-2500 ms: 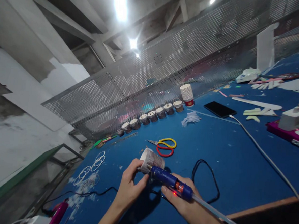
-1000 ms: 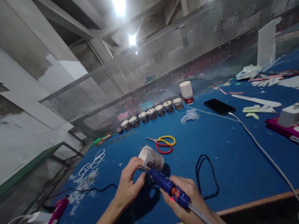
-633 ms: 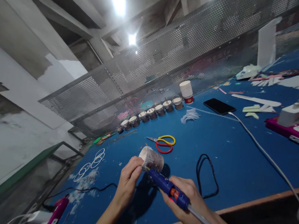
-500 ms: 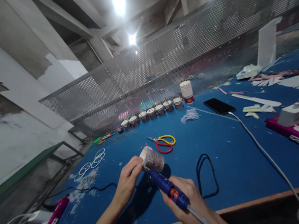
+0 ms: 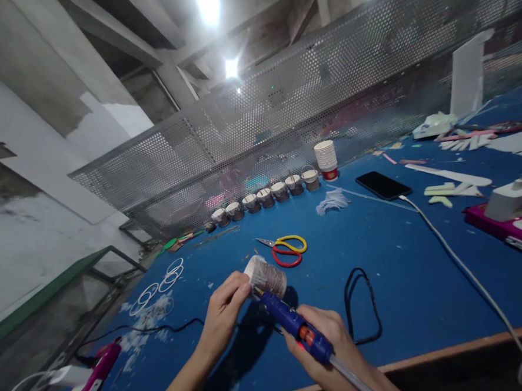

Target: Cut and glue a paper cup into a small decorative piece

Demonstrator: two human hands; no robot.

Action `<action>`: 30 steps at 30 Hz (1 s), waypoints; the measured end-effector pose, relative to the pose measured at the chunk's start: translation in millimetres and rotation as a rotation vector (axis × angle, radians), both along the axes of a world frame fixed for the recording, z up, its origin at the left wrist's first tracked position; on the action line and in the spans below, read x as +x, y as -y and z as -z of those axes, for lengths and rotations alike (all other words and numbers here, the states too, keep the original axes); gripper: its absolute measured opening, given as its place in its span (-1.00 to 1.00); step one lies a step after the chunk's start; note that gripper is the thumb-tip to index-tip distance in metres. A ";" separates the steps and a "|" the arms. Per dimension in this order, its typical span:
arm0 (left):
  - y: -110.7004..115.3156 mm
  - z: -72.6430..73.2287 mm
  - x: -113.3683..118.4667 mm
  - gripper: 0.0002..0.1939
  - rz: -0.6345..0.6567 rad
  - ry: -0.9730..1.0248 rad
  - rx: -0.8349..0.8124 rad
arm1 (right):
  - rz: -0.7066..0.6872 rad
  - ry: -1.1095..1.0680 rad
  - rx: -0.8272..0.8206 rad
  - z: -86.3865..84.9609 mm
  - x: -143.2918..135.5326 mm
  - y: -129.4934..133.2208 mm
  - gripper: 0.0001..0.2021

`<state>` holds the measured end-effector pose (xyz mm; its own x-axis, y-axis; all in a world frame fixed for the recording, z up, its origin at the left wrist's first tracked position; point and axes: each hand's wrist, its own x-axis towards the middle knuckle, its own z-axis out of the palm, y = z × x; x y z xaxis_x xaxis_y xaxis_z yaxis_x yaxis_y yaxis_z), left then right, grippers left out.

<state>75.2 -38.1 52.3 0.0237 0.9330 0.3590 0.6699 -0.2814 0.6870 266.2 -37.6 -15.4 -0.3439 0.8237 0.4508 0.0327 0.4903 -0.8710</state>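
My left hand (image 5: 226,304) pinches the rim of a paper cup (image 5: 270,277), which lies on its side in the air and has a brownish, stringy wrapping round it. In my right hand (image 5: 323,341) is a blue hot glue gun (image 5: 295,322), with a clear glue stick (image 5: 359,384) running out of its back end. The gun's nozzle points at the cup near its rim, close to my left fingertips; whether it touches cannot be made out. Just beyond the cup, scissors (image 5: 289,250) with one yellow and one red handle lie on the blue table (image 5: 322,270).
Several wrapped cups (image 5: 279,191) stand in a row along the mesh panel (image 5: 192,156), beside a stack of paper cups (image 5: 325,158). White rings (image 5: 158,286) lie at left. A phone (image 5: 383,185) with a white cable, a black cord loop (image 5: 360,308) and magenta power strips (image 5: 502,228) are around.
The glue gun has shifted very slightly, its nozzle now a little higher against the cup. My left hand and the cup stay nearly where they were.
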 end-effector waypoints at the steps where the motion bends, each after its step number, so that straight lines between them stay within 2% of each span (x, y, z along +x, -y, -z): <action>1: -0.1 0.0 0.1 -0.69 -0.004 -0.002 0.004 | 0.008 -0.011 -0.010 -0.3 0.3 0.2 -0.78; 10: 0.5 -1.5 6.4 -0.67 -0.026 -0.032 0.065 | 0.045 -0.107 -0.055 -2.3 4.5 3.1 -0.72; 14: 2.5 0.7 6.6 -0.72 -0.010 -0.135 0.183 | 0.008 -0.125 -0.102 -2.1 6.3 1.9 -0.72; 17: -0.1 7.8 2.7 -0.79 0.021 -0.257 0.325 | 0.010 -0.142 -0.127 -2.8 7.5 0.7 -0.72; 21: -11.9 24.3 -4.5 -0.82 0.063 -0.472 0.463 | 0.034 -0.157 -0.127 -3.5 9.6 0.0 -0.72; 25: -24.4 38.1 -9.5 -0.79 0.088 -0.606 0.489 | 0.043 -0.159 -0.155 -2.7 12.3 -0.8 -0.72; 30: -28.7 42.7 -13.3 -0.78 0.086 -0.689 0.471 | 0.052 -0.173 -0.193 -4.0 16.2 -2.5 -0.71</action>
<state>61.9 -9.4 9.6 0.4450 0.6741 0.5896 0.8597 -0.5059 -0.0706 282.3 -35.1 -11.5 -0.2305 0.9145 0.3324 -0.1038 0.3165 -0.9429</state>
